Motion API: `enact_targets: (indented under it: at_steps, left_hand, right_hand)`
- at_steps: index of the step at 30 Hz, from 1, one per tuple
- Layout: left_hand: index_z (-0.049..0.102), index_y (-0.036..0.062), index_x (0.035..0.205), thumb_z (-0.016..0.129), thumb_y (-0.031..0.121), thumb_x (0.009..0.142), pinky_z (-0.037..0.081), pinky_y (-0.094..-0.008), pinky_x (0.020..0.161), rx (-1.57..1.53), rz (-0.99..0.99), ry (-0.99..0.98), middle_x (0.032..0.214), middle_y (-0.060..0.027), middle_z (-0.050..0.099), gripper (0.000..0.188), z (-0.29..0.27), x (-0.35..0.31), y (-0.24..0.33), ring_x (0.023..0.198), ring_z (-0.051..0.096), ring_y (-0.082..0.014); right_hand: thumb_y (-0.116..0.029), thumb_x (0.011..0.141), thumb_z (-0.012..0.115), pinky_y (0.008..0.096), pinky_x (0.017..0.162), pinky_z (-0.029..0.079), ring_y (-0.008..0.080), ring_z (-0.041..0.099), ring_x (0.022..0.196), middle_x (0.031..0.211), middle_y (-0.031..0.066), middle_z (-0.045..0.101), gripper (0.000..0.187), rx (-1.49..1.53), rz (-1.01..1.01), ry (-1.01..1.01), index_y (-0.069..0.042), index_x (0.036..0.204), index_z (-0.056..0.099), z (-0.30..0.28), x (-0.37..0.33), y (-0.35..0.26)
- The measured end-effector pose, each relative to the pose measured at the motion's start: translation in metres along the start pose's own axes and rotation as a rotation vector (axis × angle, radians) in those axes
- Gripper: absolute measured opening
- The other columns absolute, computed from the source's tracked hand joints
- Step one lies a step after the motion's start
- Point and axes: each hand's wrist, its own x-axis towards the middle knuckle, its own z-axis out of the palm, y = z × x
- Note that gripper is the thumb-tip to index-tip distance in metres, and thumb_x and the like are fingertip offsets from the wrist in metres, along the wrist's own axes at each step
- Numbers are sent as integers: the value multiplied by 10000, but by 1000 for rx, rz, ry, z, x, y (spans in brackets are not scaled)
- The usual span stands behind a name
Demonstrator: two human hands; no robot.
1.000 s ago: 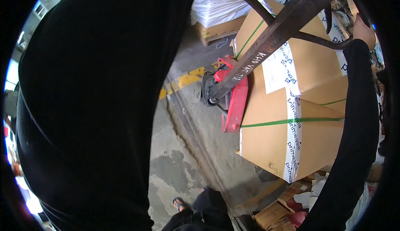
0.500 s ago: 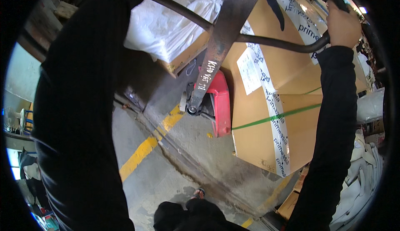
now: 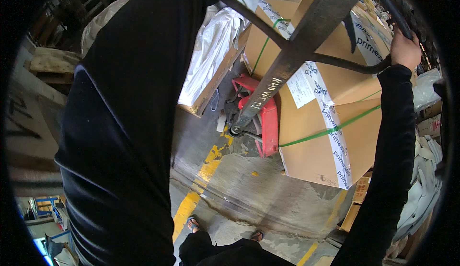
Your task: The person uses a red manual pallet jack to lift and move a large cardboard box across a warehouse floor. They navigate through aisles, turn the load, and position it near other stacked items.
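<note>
My right hand (image 3: 406, 51) is closed around the right side of the dark metal loop handle (image 3: 352, 64) of a pallet jack. My left arm (image 3: 129, 98), in a black sleeve, reaches up to the loop's left bar. Its hand is lost in dark cloth at the top edge, so the fingers are hidden. The handle's worn shaft (image 3: 268, 86) slants down to the jack's red body (image 3: 270, 127). Just right of that stands a large cardboard carton (image 3: 311, 158), bound with green strapping and printed white tape. A paper label is stuck on it.
White plastic sheeting (image 3: 211, 55) covers a load beside the jack. Folded grey-white material (image 3: 424, 184) is stacked at the right. A wooden pallet (image 3: 55, 61) lies at the far left. Yellow lines (image 3: 187, 208) mark the concrete floor near my sandalled feet (image 3: 193, 224).
The handle, jack and sheeted load have shifted right in view, and the shaft leans over more. Both feet now show on the floor. My right hand keeps its hold.
</note>
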Motion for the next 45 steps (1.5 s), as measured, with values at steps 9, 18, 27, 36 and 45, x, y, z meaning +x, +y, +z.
enact_targets:
  at_steps: [9,18,27,36,45]
  left_hand:
    - [721,-36,878,726,284,791,534,-382,667,-9,45,-8,699,-191,690,331,6,-5,2,663,696,-308]
    - [699,69,920,678,442,852,474,-326,566,100,182,53,621,-58,576,380,15,29,-53,544,579,-164]
    - [679,50,864,773,418,846,319,-271,428,-168,-207,94,571,31,459,380,28,41,-121,458,420,-81]
    - [629,-14,842,723,380,889,372,-328,412,109,-238,119,545,-45,546,408,75,90,-190,400,511,-162]
    - [679,36,904,709,294,898,312,-281,375,-140,-250,136,525,1,487,260,135,128,-229,395,452,-96]
  right_hand:
    - [-635,850,547,425,982,476,355,626,1127,1165,185,681,625,-289,-150,61,-127,1183,691,7,19,42]
    - [-209,706,767,425,769,563,347,716,827,839,191,719,289,193,21,305,-102,973,738,-7,4,-29]
    - [-260,739,762,458,747,562,386,693,789,800,194,703,240,252,140,2,-57,851,698,-1,-41,-81]
    - [-135,729,706,524,702,519,432,664,780,787,206,671,214,531,93,-102,-51,894,598,53,-24,-85]
    - [-122,738,676,525,704,515,427,660,777,760,209,660,166,526,88,-149,-47,855,586,97,2,-92]
